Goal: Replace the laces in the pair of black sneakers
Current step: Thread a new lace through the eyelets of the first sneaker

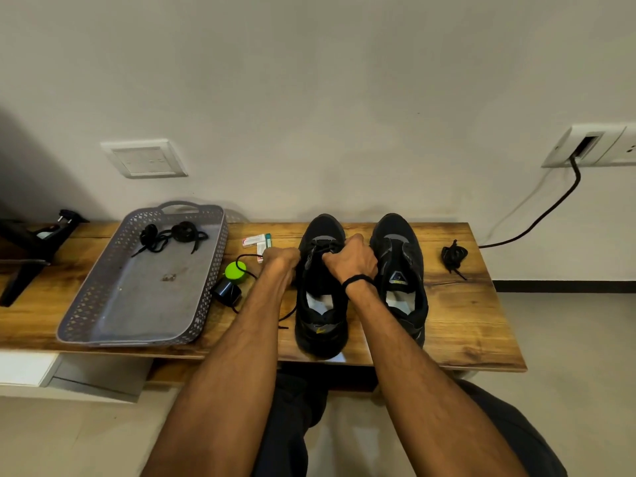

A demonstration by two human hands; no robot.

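While both hands close on the left sneaker (320,304), the right sneaker (401,270) stands just beside it on the table (464,321). Both toes point at the wall.

Left hand (280,258): fingers curled tight at the left sneaker's left side, gripping a lace (246,255). The lace loops out leftward from the fist and crosses a green disc (235,271). It runs under the forearm and ends on the wood beside the left sneaker.

Right hand (351,258): curled over the left sneaker's front eyelets, thumb and fingers clamped on the upper. Cannot tell whether it also pinches lace. Black band (358,279) on that wrist.

Tray (206,297): grey, perforated walls, on the table left of the hands. Contents: coiled laces (172,235), black, at the far end, and a small bit of debris (168,277) mid-floor.

Between tray and left forearm, the green disc touches a black cylinder (227,291). Small boxes (256,241) lie near the wall, just behind the left hand. A black lace bundle (454,257) lies apart, right of the right sneaker. A cable (550,215) drops from a socket (585,146) past the table's right end. Black stand (31,249) at far left.
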